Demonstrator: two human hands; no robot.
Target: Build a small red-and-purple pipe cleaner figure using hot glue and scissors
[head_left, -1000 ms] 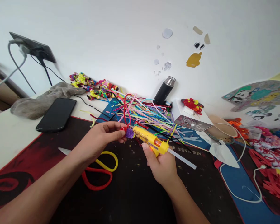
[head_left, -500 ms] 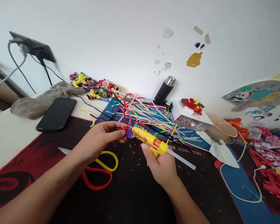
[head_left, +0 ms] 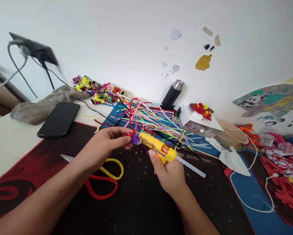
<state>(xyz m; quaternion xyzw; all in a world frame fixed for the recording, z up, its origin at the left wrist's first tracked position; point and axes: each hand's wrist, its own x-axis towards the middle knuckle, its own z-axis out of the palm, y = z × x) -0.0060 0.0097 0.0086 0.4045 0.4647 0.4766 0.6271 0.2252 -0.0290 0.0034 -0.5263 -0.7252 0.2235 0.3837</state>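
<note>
My left hand [head_left: 104,145] pinches a small purple and red pipe-cleaner piece [head_left: 135,138] above the black desk mat [head_left: 141,199]. My right hand [head_left: 169,174] is wrapped round the handle of a yellow glue gun [head_left: 157,148], with a finger on its trigger. The gun's nozzle touches the purple piece. A clear glue stick [head_left: 190,166] pokes out of the gun's back end toward the right. Under my left wrist lie scissors [head_left: 104,179] with yellow and red handles.
A heap of coloured pipe cleaners [head_left: 151,116] lies behind the hands. A black phone [head_left: 59,120] and grey cloth [head_left: 45,104] sit at left, a dark flask [head_left: 172,94] by the wall, finished craft figures [head_left: 97,88] at the back. Paper scraps and a white cable [head_left: 249,199] fill the right.
</note>
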